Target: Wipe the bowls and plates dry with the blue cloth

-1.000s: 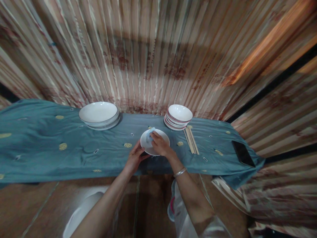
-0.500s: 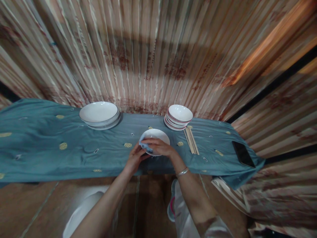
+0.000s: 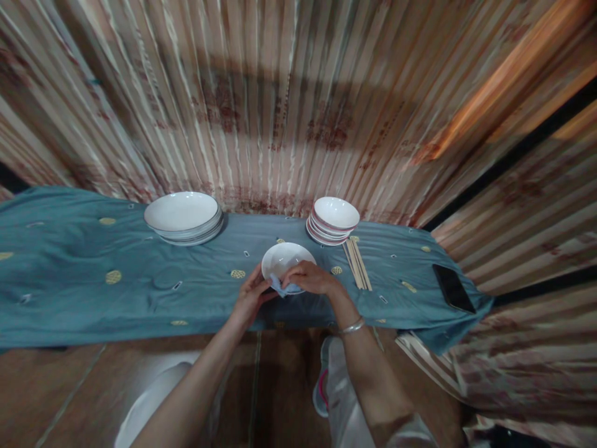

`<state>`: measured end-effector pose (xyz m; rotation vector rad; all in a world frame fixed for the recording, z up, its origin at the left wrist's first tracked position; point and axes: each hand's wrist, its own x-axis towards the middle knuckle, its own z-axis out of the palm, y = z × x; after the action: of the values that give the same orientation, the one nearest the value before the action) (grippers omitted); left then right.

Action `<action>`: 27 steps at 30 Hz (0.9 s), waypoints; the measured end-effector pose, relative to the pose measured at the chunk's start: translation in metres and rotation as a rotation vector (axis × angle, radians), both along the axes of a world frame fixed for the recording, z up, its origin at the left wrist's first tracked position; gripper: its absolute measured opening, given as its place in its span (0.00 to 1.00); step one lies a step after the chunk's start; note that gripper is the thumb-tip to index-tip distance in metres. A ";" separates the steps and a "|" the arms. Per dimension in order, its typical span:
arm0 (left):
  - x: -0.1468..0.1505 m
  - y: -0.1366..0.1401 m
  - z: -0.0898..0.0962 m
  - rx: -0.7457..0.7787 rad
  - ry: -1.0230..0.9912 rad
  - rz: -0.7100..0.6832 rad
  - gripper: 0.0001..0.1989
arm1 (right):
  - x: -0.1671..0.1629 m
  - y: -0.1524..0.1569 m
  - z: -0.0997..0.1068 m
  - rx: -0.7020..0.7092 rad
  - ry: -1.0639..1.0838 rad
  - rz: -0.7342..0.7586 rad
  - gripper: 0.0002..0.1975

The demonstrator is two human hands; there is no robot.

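A white bowl (image 3: 285, 255) is held over the near part of the table, its open side facing up. My left hand (image 3: 253, 292) grips the bowl's left side, fingers partly hidden beneath it. Inside the near rim, my right hand (image 3: 310, 278) is closed on a light blue cloth (image 3: 283, 287) and presses it against the bowl. A silver bracelet (image 3: 354, 325) circles my right wrist. Behind the bowl, to the right, stands a stack of white bowls with reddish rims (image 3: 334, 214).
Dark-rimmed white plates (image 3: 183, 214) are stacked at the back left. Several wooden chopsticks (image 3: 358, 264) lie beside the bowl stack, and a black phone (image 3: 453, 288) rests at the right end. A blue-green cloth (image 3: 140, 298) covers the table; a pleated curtain (image 3: 261, 124) hangs behind it.
My right hand has moved with the cloth from the bowl's left inner side to its near rim, uncovering more of the inside. My left hand still holds the bowl.
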<state>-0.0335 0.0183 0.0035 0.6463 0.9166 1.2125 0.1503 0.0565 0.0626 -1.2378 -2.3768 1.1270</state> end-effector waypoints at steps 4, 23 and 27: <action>0.001 0.000 0.000 0.019 -0.008 -0.002 0.35 | -0.001 -0.010 0.018 0.081 -0.317 -0.059 0.15; 0.001 -0.002 0.002 0.030 -0.019 -0.016 0.35 | -0.004 0.002 -0.029 0.567 -0.465 -0.398 0.17; 0.001 -0.003 0.001 0.040 -0.027 -0.025 0.35 | -0.006 0.009 -0.032 0.592 -0.432 -0.359 0.15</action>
<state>-0.0325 0.0158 0.0044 0.6696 0.8619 1.2170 0.1438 0.0650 0.0306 -1.6806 -2.3506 0.0296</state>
